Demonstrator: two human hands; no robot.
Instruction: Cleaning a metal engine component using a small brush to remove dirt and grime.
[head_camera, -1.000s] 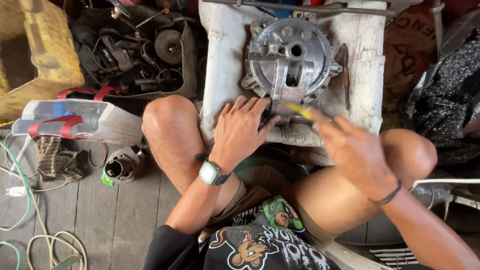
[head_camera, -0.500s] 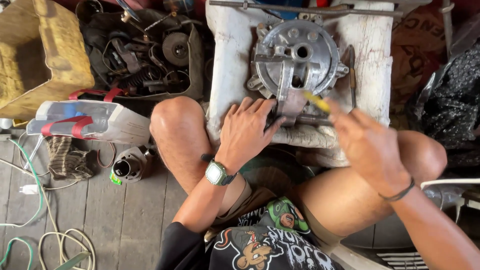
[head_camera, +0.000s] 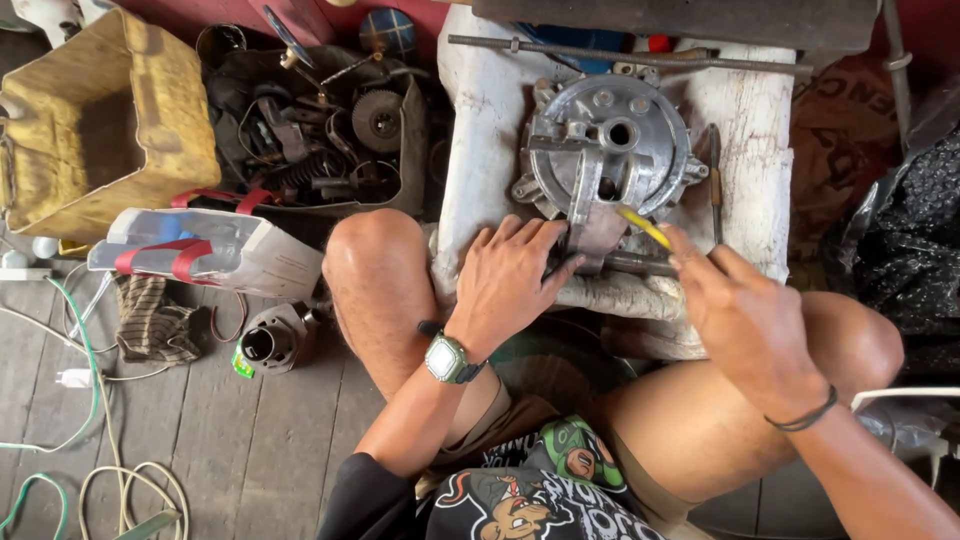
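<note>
Head view: at far left we see a yellowed plastic tub (head_camera: 110, 120), then a tray of greasy engine parts (head_camera: 330, 140). Our left hand (head_camera: 510, 280) lies flat, grip open, pressing the round metal engine cover (head_camera: 610, 150) against the white block (head_camera: 480, 120) before our knees. Our right hand (head_camera: 745, 320) has its grip closed on a yellow-handled tool (head_camera: 643, 226) touching the cover's lower edge.

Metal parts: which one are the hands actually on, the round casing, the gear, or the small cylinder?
The round casing on the white block. The left hand presses at its lower arm; the right hand brings a yellow tool to it. The gear and the cylinder lie untouched.
</note>
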